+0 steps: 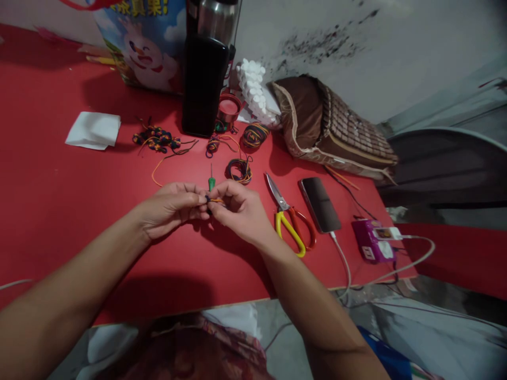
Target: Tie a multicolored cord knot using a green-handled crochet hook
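Both hands meet above the red table (158, 274), pinching a small piece of dark and orange cord (216, 200). My left hand (174, 208) grips its dark end between thumb and fingers. Close against it, my right hand (237, 208) pinches the orange strands; the fingers hide most of the piece. Just beyond the fingertips lies a green-handled tool with a thin metal shaft (212, 183). Behind it rest a cord coil (239, 171), a wound ball of cord (255, 135) and a small cord bundle (213, 145). Knotted cord pieces (156, 139) lie to the left.
Scissors (282, 203) with yellow and red handles and a charging phone (320, 205) lie at right, near a purple power adapter (372, 241). A black phone (204, 87) stands upright at the back. White paper (94, 130) is at left; a brown cushion (336, 126) sits back right.
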Tool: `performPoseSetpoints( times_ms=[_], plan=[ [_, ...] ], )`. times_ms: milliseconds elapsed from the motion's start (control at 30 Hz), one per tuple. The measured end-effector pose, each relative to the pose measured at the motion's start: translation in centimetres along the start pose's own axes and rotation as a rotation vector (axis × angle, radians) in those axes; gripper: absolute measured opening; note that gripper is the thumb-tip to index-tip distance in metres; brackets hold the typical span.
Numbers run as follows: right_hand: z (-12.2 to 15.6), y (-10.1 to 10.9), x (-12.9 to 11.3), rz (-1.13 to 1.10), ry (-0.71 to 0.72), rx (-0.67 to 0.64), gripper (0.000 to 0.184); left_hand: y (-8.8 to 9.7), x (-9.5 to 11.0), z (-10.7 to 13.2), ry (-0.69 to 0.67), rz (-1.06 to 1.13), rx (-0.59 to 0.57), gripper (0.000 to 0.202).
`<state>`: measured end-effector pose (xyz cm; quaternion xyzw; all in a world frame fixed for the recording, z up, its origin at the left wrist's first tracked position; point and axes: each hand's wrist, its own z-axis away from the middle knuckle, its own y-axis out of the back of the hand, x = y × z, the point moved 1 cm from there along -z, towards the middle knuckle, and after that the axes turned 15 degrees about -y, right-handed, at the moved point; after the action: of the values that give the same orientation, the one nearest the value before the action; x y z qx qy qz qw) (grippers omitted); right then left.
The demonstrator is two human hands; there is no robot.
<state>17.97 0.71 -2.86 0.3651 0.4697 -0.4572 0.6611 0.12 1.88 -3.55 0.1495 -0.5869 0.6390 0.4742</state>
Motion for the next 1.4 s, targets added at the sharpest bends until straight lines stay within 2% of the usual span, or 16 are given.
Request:
performPoseSetpoints(
  times_ms=[167, 400, 600, 800, 933, 1133, 1400],
  plan=[
    [0.01, 0.14, -0.33, -0.116, -0.096, -0.077, 0.015, 0.03, -0.01, 0.11, 0.037, 0.027, -0.019, 0.022],
    [-0.12, -0.13, -0.31, -0.221, -0.197, -0.078, 0.019, 0.02, -0.11, 0.11, 0.058, 0.011, -0.026, 0.021],
    [-0.15, -0.55, -0.14, -0.191, -0.167, -0.017, 0.013, 0.09, -0.25, 0.1, 0.06, -0.046, -0.032, 0.022],
    [-0.26, -0.7, 0.17, -0.331, -0.214, -0.056, 0.015, 0.06, -0.25, 0.21, 0.036, -0.099, -0.021, 0.021],
    [-0.45, -0.7, 0.35, -0.36, -0.195, -0.05, 0.017, -0.11, -0.19, 0.18, 0.007, -0.089, 0.011, 0.025],
    [-0.31, -0.83, 0.14, -0.255, -0.125, 0.037, 0.02, -0.42, -0.19, 0.29, -0.051, -0.131, 0.079, 0.027],
    [-0.22, -0.56, -0.01, -0.18, -0.114, 0.047, 0.023, 0.02, -0.51, 0.29, -0.101, -0.185, 0.061, 0.026]
  ],
)
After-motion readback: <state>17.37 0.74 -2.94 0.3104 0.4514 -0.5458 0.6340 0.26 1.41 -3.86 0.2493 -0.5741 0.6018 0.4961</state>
